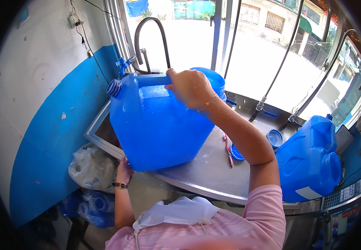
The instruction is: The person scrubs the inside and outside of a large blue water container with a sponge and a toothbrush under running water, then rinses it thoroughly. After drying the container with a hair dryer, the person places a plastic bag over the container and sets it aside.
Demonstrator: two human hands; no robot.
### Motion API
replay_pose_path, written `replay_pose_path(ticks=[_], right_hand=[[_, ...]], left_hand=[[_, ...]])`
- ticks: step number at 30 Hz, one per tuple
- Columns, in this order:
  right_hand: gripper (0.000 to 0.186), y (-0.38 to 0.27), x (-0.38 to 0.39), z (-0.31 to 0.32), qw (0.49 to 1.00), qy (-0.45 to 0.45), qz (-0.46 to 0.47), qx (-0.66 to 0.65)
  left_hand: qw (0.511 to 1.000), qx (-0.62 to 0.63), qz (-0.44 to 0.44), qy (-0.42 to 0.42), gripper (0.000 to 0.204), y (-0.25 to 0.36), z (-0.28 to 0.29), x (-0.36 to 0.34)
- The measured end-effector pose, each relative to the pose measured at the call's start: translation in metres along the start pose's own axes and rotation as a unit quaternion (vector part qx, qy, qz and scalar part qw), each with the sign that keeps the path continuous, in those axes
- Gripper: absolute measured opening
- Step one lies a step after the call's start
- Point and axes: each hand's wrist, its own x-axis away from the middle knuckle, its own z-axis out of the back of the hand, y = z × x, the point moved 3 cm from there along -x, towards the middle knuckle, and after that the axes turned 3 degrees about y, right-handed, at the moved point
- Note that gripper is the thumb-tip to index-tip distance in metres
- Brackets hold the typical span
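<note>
Blue jug, centre frame: mouth open, not capped; whether set down on desk, cannot tell. Right hand: fingers closed round its handle. Left hand: at lower-left corner, finger spread unclear. Round blue lid lies right of centre.

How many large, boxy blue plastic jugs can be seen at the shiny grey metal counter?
2: the held jug in the right hand, at left, and the other jug at the right end of the counter. More may be hidden.
</note>
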Motion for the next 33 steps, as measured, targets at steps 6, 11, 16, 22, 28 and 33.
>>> replay_pose_path(ticks=[6, 11, 16, 22, 28, 33], right_hand=[[0.042, 0.003, 0.031, 0.011, 0.985, 0.052, 0.092, -0.138], [0.014, 0.163, 0.094, -0.051, 0.792, 0.419, -0.253, -0.366], [0.036, 0.170, 0.173, -0.268, 0.868, -0.147, -0.217, -0.421], [0.036, 0.176, 0.201, -0.328, 0.879, -0.176, -0.177, -0.407], [0.037, 0.171, 0.163, -0.324, 0.887, -0.177, -0.185, -0.385], [0.038, 0.166, 0.154, -0.329, 0.889, -0.177, -0.192, -0.377]], left_hand=[[0.935, 0.067, -0.339, -0.074, 0.080, 0.094, -0.059, 0.038], [0.790, 0.017, -0.598, -0.135, 0.095, 0.181, -0.125, 0.120], [0.793, -0.021, -0.595, -0.126, 0.090, 0.187, -0.164, 0.145], [0.796, 0.009, -0.593, -0.120, 0.081, 0.185, -0.162, 0.134], [0.801, 0.031, -0.584, -0.130, 0.078, 0.183, -0.161, 0.129], [0.803, 0.024, -0.581, -0.130, 0.077, 0.183, -0.159, 0.128]])
